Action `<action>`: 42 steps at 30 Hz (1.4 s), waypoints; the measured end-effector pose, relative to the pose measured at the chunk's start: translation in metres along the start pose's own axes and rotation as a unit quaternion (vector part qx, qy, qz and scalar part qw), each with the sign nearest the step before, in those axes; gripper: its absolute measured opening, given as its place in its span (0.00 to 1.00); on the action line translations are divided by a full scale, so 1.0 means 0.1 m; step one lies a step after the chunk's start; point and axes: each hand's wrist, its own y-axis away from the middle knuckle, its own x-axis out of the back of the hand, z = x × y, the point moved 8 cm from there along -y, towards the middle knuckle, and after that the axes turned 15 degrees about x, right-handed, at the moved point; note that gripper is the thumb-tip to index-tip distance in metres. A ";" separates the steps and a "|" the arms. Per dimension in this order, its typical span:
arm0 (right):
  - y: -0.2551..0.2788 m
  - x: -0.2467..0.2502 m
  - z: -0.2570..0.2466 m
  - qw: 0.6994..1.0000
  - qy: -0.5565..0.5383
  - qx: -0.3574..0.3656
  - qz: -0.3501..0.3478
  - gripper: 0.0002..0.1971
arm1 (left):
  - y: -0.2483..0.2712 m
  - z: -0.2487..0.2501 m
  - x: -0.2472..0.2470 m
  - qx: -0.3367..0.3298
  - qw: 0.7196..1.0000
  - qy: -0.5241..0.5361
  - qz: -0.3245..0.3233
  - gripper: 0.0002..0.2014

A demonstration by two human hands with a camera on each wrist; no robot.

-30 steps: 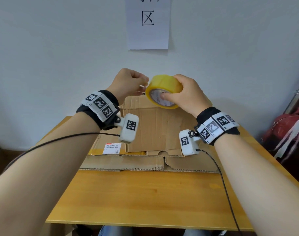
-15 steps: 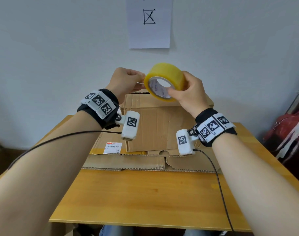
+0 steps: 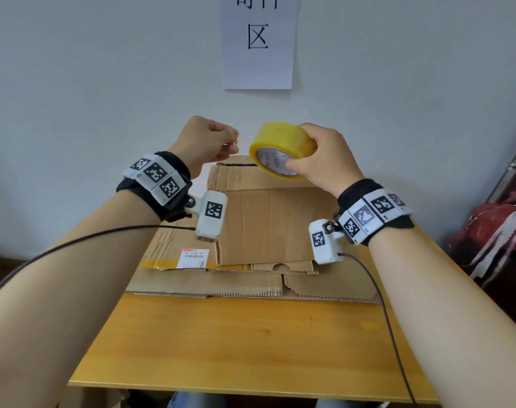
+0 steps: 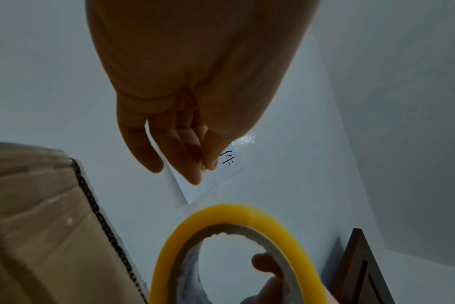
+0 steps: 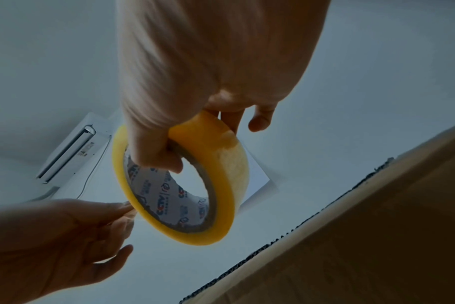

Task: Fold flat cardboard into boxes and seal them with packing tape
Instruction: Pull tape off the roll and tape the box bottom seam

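Observation:
My right hand [image 3: 318, 156] grips a yellow roll of packing tape [image 3: 280, 138], thumb inside the core and fingers over the outer face [image 5: 221, 174]. Both hands are raised in front of the wall. My left hand [image 3: 226, 142] is a short gap left of the roll, thumb and forefinger pinched together [image 4: 208, 162]. A shiny clear scrap, seemingly the tape's free end [image 4: 244, 139], shows by that thumb. Below the hands a brown cardboard box [image 3: 265, 225] stands part-folded on the wooden table [image 3: 236, 343]. Its corrugated top edge [image 5: 325, 207] shows in both wrist views.
Flat cardboard sheets [image 3: 221, 287] lie under the box, one bearing a white shipping label [image 3: 192, 257]. A paper sign [image 3: 258, 42] hangs on the wall behind. Red and white clutter [image 3: 501, 231] sits off the table's right side. Cables trail from both wrist cameras.
The roll has come down a little and tilted, its open face turning more toward me. My left hand has drawn away to the left, opening a gap between it and the roll.

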 end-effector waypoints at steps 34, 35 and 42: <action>0.83 0.42 0.24 0.969 0.054 -0.238 0.045 0.17 | 0.96 0.54 0.41 -0.008 0.999 0.031 -0.015 0.04; 0.87 0.39 0.27 0.966 0.039 -0.254 0.032 0.21 | 0.97 0.52 0.41 -0.001 0.999 0.039 -0.026 0.04; 0.84 0.31 0.22 0.958 0.010 -0.281 0.060 0.25 | 1.08 0.50 0.46 0.011 0.997 0.069 -0.034 0.03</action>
